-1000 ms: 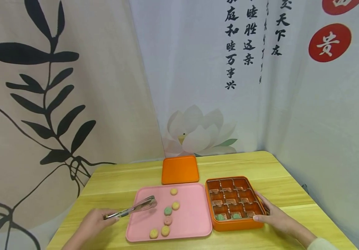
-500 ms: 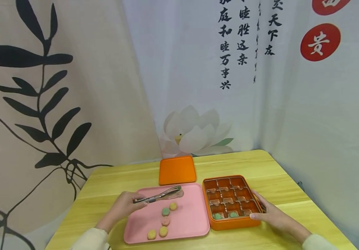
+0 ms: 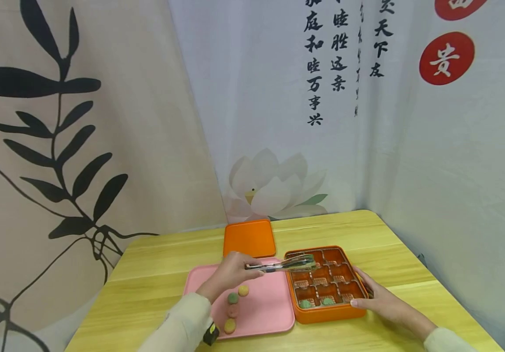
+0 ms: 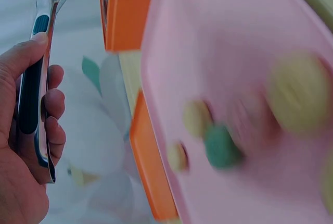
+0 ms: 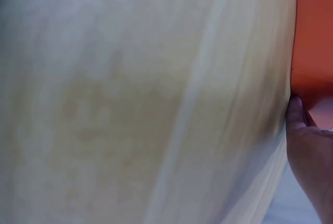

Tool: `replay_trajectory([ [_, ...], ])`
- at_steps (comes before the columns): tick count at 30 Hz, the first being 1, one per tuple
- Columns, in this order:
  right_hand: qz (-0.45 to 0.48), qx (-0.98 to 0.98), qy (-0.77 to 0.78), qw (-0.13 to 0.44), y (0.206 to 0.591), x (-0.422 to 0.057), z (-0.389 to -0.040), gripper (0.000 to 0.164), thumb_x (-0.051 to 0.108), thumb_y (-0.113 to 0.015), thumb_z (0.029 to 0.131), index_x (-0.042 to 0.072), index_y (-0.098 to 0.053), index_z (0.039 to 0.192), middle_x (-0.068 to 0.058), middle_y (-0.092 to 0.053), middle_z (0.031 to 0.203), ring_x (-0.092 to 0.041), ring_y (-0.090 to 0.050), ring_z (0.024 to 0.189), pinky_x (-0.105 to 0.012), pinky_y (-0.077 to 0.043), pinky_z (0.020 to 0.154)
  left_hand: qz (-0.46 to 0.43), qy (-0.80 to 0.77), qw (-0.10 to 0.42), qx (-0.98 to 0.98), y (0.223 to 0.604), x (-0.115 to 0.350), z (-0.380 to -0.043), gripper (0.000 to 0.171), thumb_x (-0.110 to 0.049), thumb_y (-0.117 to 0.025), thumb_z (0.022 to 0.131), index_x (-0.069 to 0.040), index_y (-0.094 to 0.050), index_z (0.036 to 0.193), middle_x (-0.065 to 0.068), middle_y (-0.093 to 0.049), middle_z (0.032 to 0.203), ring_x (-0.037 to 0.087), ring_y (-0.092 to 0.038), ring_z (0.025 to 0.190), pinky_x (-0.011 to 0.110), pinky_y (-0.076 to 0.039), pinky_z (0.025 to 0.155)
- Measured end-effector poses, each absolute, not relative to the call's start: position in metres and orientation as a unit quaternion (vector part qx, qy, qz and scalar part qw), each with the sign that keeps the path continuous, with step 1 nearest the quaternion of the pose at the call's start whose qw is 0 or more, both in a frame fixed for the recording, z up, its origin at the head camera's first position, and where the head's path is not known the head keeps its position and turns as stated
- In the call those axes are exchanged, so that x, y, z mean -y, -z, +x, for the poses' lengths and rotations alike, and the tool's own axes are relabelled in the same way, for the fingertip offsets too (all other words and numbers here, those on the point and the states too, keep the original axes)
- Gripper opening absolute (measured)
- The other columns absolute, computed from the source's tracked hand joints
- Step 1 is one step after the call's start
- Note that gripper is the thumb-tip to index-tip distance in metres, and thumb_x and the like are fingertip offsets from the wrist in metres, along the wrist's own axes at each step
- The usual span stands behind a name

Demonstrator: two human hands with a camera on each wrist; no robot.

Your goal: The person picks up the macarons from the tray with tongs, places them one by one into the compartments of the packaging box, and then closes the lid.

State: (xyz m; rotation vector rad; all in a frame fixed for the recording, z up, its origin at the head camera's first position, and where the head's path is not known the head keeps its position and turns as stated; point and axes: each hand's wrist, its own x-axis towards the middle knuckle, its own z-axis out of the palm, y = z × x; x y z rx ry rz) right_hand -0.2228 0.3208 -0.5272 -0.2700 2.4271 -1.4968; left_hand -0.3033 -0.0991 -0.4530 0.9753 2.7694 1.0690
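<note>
**My left hand (image 3: pixel 233 269) gripped the tongs (image 3: pixel 280 265) over the orange box (image 3: pixel 331 314)**

My left thumb lay along the tongs' dark handle, and my fingers curled round it from the other side. The metal arms pointed to my right, their tips above the back part of the box; whether they pinched anything or touched the compartments, I could not tell.

My right hand (image 3: pixel 379 300) rested against the box's right front corner, thumb toward the front, fingers along the right side. The thumb and fingers were spread apart there, but I could not tell how tightly the hidden ones bent.

The box held a clear insert (image 3: pixel 321 282) of nine compartments. One green piece (image 3: pixel 306 304) sat in the front left compartment, another in the front middle one.

Just beside the box, on its left, lay the pink tray (image 3: pixel 274 308), partly under my left hand and forearm. On it, the left wrist view showed four small round yellow pieces (image 3: pixel 243 290), one cut off by the edge, plus a green round (image 3: pixel 232 297) and a blurred pink round (image 3: pixel 233 310).

Behind the tray lay a flat orange lid (image 3: pixel 249 239) on the wood-patterned table (image 3: pixel 155 274).
</note>
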Motion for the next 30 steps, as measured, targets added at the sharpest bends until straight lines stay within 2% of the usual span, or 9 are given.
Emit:
replay_trajectory([
  [4,-0.093,-0.836,0.522,0.140,0.526,-0.318,-0.223,0.093,0.027,-0.064,0.097,0.012,0.003,0.160,-0.030,0.006,0.160,-0.058,0.002,0.140,-0.075,-0.014,0.104,0.335,-0.342,0.014,-0.878,0.453,0.067,-0.303,0.013,-0.026,-0.079,0.086,-0.019,-0.080,0.098,-0.013,-0.056,0.058,0.005,-0.033,0.046,0.021,-0.028,0.044],
  [9,-0.093,-0.839,0.517,0.140,0.527,-0.314,-0.224,0.094,0.027,-0.066,0.096,0.014,0.002,0.160,-0.030,0.004,0.160,-0.058,-0.001,0.140,-0.076,-0.015,0.102,0.365,-0.329,0.016,-0.871,0.458,0.040,-0.299,0.013,-0.026,-0.079,0.087,-0.019,-0.080,0.097,-0.016,-0.070,0.082,0.000,-0.044,0.054,0.018,-0.039,0.052],
  [14,-0.092,-0.837,0.519,0.144,0.528,-0.313,-0.226,0.093,0.028,-0.065,0.097,0.016,0.002,0.160,-0.028,0.006,0.160,-0.057,0.003,0.141,-0.077,-0.014,0.102,0.368,-0.302,0.020,-0.879,0.462,0.029,-0.295,0.022,-0.031,-0.079,0.086,-0.018,-0.080,0.104,-0.013,-0.073,0.093,-0.001,-0.052,0.062,0.018,-0.043,0.057],
  [20,-0.097,-0.845,0.506,0.142,0.529,-0.315,-0.227,0.093,0.028,-0.065,0.097,0.015,0.002,0.160,-0.028,0.006,0.160,-0.058,0.005,0.140,-0.078,-0.013,0.102,0.355,-0.320,0.023,-0.878,0.461,0.037,-0.295,0.019,-0.030,-0.080,0.085,-0.019,-0.079,0.101,-0.015,-0.072,0.089,0.000,-0.050,0.061,0.019,-0.043,0.058],
  [24,-0.091,-0.841,0.513,0.149,0.528,-0.317,-0.226,0.092,0.028,-0.063,0.098,0.016,0.004,0.160,-0.026,0.008,0.161,-0.057,0.006,0.141,-0.077,-0.012,0.102,0.336,-0.360,0.035,-0.869,0.456,0.049,-0.297,0.015,-0.025,-0.080,0.085,-0.021,-0.079,0.100,-0.016,-0.068,0.080,0.004,-0.040,0.052,0.021,-0.037,0.051],
  [28,-0.088,-0.841,0.513,0.149,0.528,-0.320,-0.225,0.092,0.028,-0.063,0.098,0.015,0.004,0.160,-0.026,0.009,0.161,-0.057,0.006,0.140,-0.078,-0.012,0.102,0.309,-0.379,0.048,-0.871,0.451,0.066,-0.298,0.024,-0.027,-0.080,0.085,-0.022,-0.078,0.108,-0.013,-0.066,0.073,0.007,-0.032,0.046,0.022,-0.030,0.045],
  [30,-0.091,-0.841,0.513,0.147,0.528,-0.321,-0.224,0.092,0.027,-0.063,0.098,0.015,0.005,0.160,-0.027,0.009,0.160,-0.058,0.006,0.140,-0.078,-0.011,0.101,0.298,-0.377,0.047,-0.876,0.448,0.075,-0.298,0.027,-0.028,-0.080,0.085,-0.021,-0.078,0.111,-0.013,-0.067,0.075,0.007,-0.035,0.047,0.023,-0.032,0.045],
])
